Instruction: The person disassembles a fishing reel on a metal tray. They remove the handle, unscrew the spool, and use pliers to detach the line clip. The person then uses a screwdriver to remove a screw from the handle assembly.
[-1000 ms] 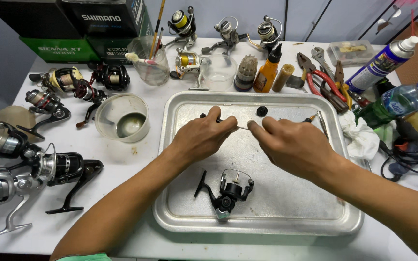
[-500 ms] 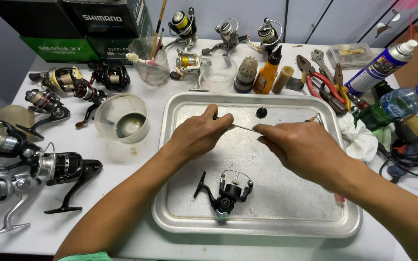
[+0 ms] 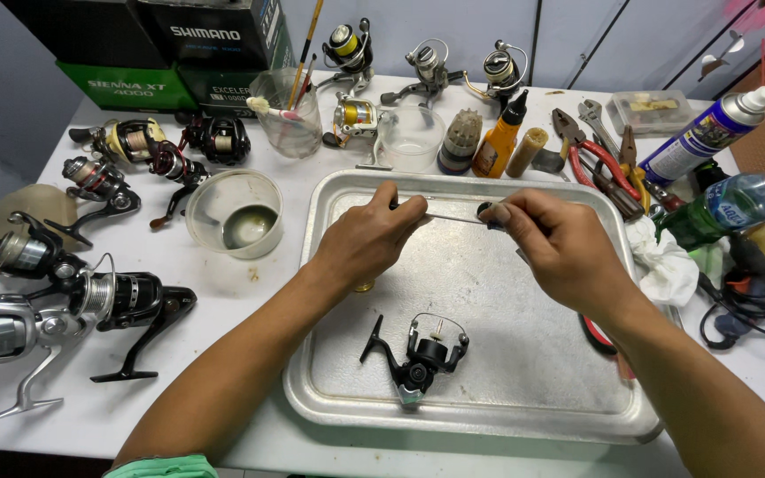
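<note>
the left hand [image 3: 374,241] and the right hand [image 3: 564,248] are over the far part of the tray [image 3: 489,416], and between them is a thin rod [image 3: 453,217]. the left grip is pinched together on one end of the rod. the right grip is closed on a small black part [image 3: 491,212] at the other end. the reel body [image 3: 422,358] lies alone in the near part of the tray, well apart from the hands.

i think the main risk is that the black part slips from the fingertips, because it is small and the pinch is only at its edge. it can fall on the tray and roll off the desk [image 3: 223,292]. the rod looks thin, so a pull at an angle can bend it. the bowl [image 3: 234,212] with some liquid stands near the left forearm, and a wide move of the elbow can tip it.

at the far left corner stand stacked boxes: black boxes [image 3: 201,31] on top and a green box [image 3: 130,87] under them, with light lettering. at the right stand a spray can [image 3: 706,134] in blue and white, a clear bottle [image 3: 737,202] with a blue cap, and near the tray an orange bottle [image 3: 499,142] with a black nozzle.
</note>
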